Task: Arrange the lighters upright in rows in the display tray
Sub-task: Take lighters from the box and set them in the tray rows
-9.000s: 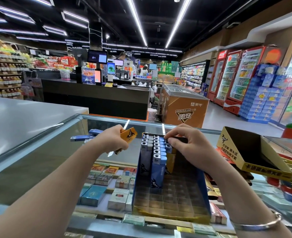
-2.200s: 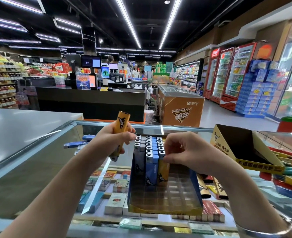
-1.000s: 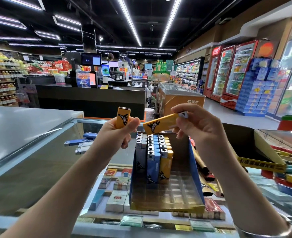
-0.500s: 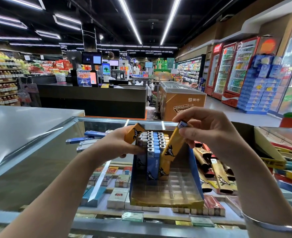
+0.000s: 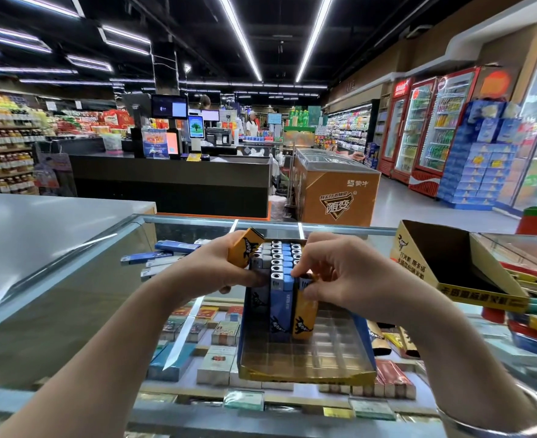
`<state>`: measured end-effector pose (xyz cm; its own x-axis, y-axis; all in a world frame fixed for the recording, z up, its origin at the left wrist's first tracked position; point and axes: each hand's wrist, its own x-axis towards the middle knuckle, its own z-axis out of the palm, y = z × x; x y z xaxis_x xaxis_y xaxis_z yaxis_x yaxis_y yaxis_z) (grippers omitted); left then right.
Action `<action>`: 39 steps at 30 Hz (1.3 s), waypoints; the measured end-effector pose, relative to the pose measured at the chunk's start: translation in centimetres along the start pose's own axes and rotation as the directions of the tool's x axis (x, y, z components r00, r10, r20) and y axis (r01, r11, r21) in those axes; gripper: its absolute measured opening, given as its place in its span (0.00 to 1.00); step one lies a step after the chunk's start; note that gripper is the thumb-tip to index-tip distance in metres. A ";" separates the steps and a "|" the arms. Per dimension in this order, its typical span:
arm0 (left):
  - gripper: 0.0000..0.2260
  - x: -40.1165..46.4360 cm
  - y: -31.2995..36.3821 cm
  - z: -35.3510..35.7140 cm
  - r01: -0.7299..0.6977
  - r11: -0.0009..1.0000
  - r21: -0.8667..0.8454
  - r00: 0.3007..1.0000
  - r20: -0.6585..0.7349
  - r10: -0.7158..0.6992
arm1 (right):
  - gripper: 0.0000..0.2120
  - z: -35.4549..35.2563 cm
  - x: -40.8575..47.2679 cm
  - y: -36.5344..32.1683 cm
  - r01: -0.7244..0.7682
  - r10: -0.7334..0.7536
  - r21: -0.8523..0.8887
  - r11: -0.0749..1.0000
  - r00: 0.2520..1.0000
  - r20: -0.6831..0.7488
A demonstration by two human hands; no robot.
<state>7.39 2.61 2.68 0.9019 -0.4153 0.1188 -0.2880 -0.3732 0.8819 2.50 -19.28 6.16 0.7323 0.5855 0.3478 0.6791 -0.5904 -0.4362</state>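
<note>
A blue display tray (image 5: 360, 335) with a clear slotted insert stands on the glass counter. Upright lighters (image 5: 279, 260), grey, blue and orange, fill its far rows. My right hand (image 5: 333, 273) pinches the top of an orange lighter (image 5: 303, 314) standing at the front right of the rows. My left hand (image 5: 219, 270) grips another orange lighter (image 5: 245, 249), tilted, against the tray's left side. The near part of the insert has bare slots.
Loose blue lighters (image 5: 163, 257) lie on the glass at the left. More orange lighters (image 5: 393, 339) lie right of the tray. An open yellow carton (image 5: 444, 267) stands at the right. Cigarette packs (image 5: 218, 361) show under the glass counter (image 5: 71, 279).
My right hand has brought the orange lighter down from the air into the tray beside the blue row. My left hand has lowered its orange lighter to the tray's left side.
</note>
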 end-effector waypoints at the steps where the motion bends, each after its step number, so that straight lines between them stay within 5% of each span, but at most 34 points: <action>1: 0.19 0.0 0.0 0.0 0.000 1.000 0.001 1.000 0.000 0.000 | 0.08 0.0 0.0 -0.1 0.005 -0.005 -0.024 1.000 1.000 0.002; 12: 0.20 0.0 0.0 0.0 0.004 1.000 0.008 1.000 -0.001 -0.004 | 0.11 0.3 -0.1 -0.4 -0.007 0.012 -0.092 0.996 0.998 0.056; 16: 0.22 -0.1 0.0 -0.2 -0.030 0.999 -0.023 1.000 -0.007 0.029 | 0.10 -0.3 -0.2 -0.2 0.022 -0.019 0.040 0.999 0.996 -0.089; 21: 0.17 -0.3 0.7 0.0 -0.166 0.974 -0.153 0.970 -0.205 0.133 | 0.12 -0.4 0.0 0.1 0.072 -0.026 0.125 0.989 0.942 -0.334; 29: 0.09 -1.1 2.0 0.4 -0.377 0.910 -0.173 0.889 -0.342 0.304 | 0.14 0.9 0.3 -0.3 0.104 -0.075 0.079 0.991 0.947 -0.313; 34: 0.02 -1.2 2.2 0.1 -0.405 0.820 -0.404 0.902 -0.321 0.287 | 0.10 1.2 0.4 -0.4 0.141 -0.108 0.065 0.988 0.925 -0.365; 39: 0.15 -1.1 2.1 0.1 -0.375 0.778 -0.504 0.927 -0.227 0.299 | 0.20 1.5 0.5 -0.4 0.193 -0.144 0.121 0.974 0.934 -0.327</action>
<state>5.77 2.23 4.35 0.8228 -0.3082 0.4775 -0.3999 0.2831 0.8718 2.55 -17.95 5.27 0.6024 0.4503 0.6590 0.7963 -0.3952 -0.4579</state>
